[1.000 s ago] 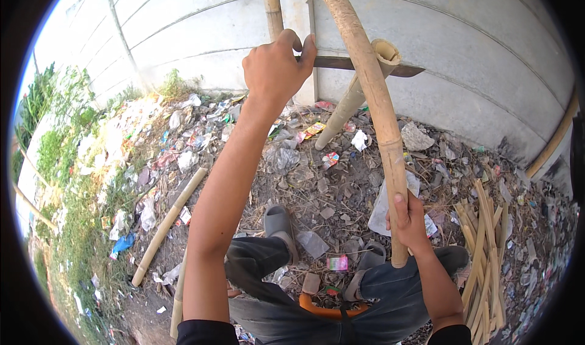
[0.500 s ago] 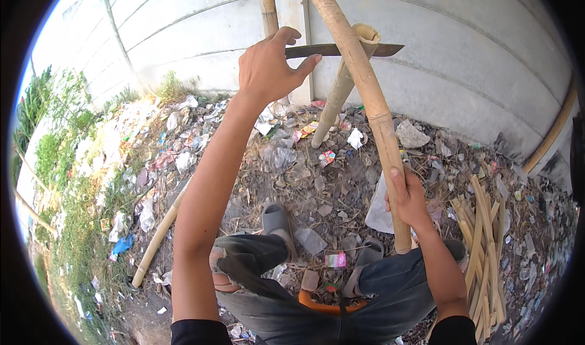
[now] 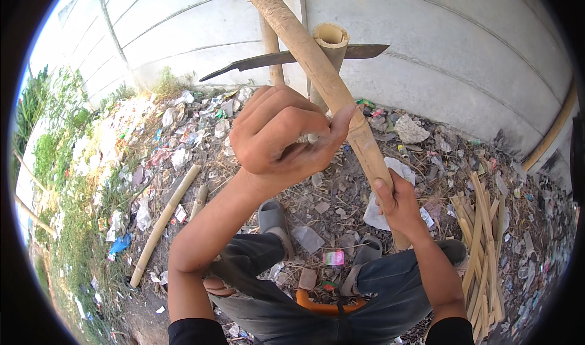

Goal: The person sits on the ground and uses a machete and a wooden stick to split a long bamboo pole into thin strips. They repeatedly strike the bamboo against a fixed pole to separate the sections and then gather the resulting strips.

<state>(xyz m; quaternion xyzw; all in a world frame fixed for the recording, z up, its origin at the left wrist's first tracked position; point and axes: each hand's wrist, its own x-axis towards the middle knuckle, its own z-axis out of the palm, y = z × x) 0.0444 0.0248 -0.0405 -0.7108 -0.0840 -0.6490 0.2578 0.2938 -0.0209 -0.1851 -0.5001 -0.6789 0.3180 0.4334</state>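
My right hand (image 3: 399,202) grips a long tan bamboo pole (image 3: 304,46) low down; the pole slants up to the left, past my face. My left hand (image 3: 277,138) hovers close to the camera with its fingers curled and nothing in them, and its thumb tip rests against the pole's side. Behind the pole a hollow bamboo tube (image 3: 331,40) stands upright, and a long dark knife (image 3: 268,60) is lodged crosswise at its top, with no hand on it. I am seated, with my knees and grey sandals (image 3: 271,214) below.
A grey concrete wall (image 3: 457,52) runs behind. Litter covers the dirt ground. Several split bamboo strips (image 3: 481,223) lie in a pile at right, and a loose bamboo pole (image 3: 164,223) lies at left. Weeds grow along the left edge.
My left hand let go of the knife, leaving it lodged in the hollow tube, and drew back toward me to the slanted pole. My right hand kept its grip.
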